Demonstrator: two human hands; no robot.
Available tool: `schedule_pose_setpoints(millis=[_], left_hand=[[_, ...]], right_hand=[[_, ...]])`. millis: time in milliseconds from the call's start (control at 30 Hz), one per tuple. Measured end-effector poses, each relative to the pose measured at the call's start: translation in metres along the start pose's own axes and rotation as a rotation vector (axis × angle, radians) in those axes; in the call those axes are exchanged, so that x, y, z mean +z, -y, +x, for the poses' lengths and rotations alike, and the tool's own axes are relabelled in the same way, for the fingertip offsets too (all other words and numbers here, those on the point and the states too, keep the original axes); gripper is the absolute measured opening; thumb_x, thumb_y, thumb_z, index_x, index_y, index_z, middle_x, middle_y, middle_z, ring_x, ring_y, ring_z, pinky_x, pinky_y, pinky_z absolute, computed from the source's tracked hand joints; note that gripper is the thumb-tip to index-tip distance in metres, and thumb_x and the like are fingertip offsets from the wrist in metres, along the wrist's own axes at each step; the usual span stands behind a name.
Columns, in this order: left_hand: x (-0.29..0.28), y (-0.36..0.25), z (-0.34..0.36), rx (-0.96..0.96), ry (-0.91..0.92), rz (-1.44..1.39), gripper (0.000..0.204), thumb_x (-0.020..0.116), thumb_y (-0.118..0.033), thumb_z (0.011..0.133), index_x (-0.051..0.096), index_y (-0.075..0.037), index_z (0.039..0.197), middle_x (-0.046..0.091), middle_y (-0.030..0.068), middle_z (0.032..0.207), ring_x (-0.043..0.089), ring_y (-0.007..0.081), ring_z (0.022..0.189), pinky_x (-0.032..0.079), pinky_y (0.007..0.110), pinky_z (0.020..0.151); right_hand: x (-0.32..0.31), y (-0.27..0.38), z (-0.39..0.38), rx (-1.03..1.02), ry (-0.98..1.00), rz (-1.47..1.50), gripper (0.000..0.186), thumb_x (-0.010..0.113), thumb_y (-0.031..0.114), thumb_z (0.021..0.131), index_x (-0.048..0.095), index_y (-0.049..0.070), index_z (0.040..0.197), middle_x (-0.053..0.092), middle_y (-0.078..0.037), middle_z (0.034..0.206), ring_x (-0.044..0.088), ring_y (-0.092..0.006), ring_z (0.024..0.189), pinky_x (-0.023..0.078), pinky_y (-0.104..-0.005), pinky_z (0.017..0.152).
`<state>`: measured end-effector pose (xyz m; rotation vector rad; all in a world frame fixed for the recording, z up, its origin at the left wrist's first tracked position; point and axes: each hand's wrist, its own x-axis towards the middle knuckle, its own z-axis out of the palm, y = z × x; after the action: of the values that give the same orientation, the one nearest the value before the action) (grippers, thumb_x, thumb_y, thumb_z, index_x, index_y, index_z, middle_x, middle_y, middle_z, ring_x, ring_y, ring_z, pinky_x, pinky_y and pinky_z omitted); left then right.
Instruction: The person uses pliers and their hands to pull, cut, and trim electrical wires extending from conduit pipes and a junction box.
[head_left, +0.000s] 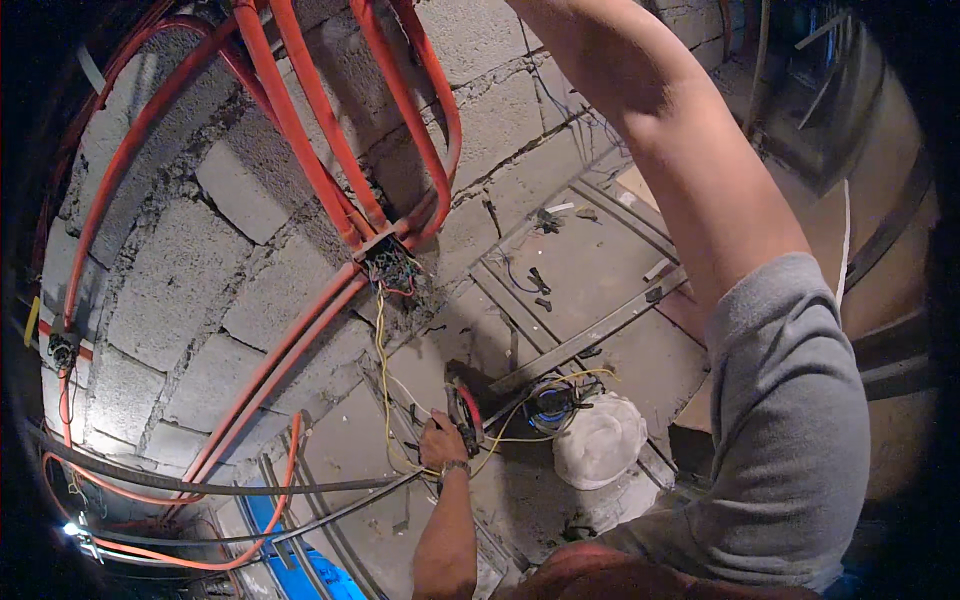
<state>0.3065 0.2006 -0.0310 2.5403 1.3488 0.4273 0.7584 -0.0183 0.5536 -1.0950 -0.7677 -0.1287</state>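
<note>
My left hand (443,441), with a band at the wrist, reaches low at the middle, its fingers closed. Against its thumb side is a red-and-black tool (466,413); whether the fingers grip it is hidden. Thin yellow wires (381,345) hang from an open junction box (391,265) in the block wall and pass by this hand. A pale wire (408,392) also runs down to the fingers. My right arm (690,170), in a grey sleeve, is raised past the top edge; its hand is out of sight.
Red conduits (300,130) run along the block wall (165,280) into the box. Right of my left hand are a dark coil of wire (550,405) and a white bag-like bundle (600,440). Metal rails (590,335) cross the floor. A lit lamp (72,529) shines at lower left.
</note>
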Motion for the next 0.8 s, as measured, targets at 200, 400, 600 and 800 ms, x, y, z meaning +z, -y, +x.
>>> schedule_pose_setpoints(millis=[200,400,600,800], left_hand=[[-0.002,-0.005,-0.003,0.008,0.025,0.032,0.060,0.040,-0.054,0.103,0.078,-0.008,0.097,0.075,0.0209,0.090,0.071,0.0447,0.083,0.055,0.058,0.072],[0.004,0.000,-0.001,-0.001,0.026,0.037,0.061,0.038,-0.054,0.103,0.078,-0.008,0.099,0.075,0.0211,0.093,0.071,0.0443,0.084,0.055,0.058,0.074],[-0.003,-0.006,-0.002,-0.007,0.043,0.041,0.060,0.038,-0.053,0.104,0.079,-0.009,0.098,0.076,0.0200,0.092,0.072,0.0437,0.086,0.055,0.057,0.076],[-0.004,-0.008,-0.003,0.066,0.040,0.000,0.059,0.038,-0.051,0.104,0.078,-0.008,0.095,0.075,0.0209,0.091,0.071,0.0441,0.080,0.054,0.057,0.069]], right_hand=[[-0.014,0.006,-0.014,-0.023,0.000,-0.015,0.038,0.063,0.040,0.100,0.068,0.004,0.111,0.069,-0.010,0.100,0.066,-0.0286,0.092,0.056,-0.0450,0.079],[-0.023,0.002,-0.027,-0.042,0.001,-0.026,0.037,0.063,0.038,0.100,0.068,0.004,0.112,0.069,-0.011,0.101,0.066,-0.0286,0.093,0.056,-0.0447,0.080],[-0.029,0.002,-0.055,-0.070,0.002,-0.043,0.036,0.063,0.037,0.100,0.067,0.004,0.113,0.069,-0.011,0.103,0.066,-0.0287,0.094,0.056,-0.0444,0.080],[-0.037,0.003,-0.053,-0.069,-0.009,-0.068,0.035,0.064,0.035,0.099,0.067,0.004,0.115,0.069,-0.011,0.104,0.066,-0.0287,0.096,0.056,-0.0441,0.081]])
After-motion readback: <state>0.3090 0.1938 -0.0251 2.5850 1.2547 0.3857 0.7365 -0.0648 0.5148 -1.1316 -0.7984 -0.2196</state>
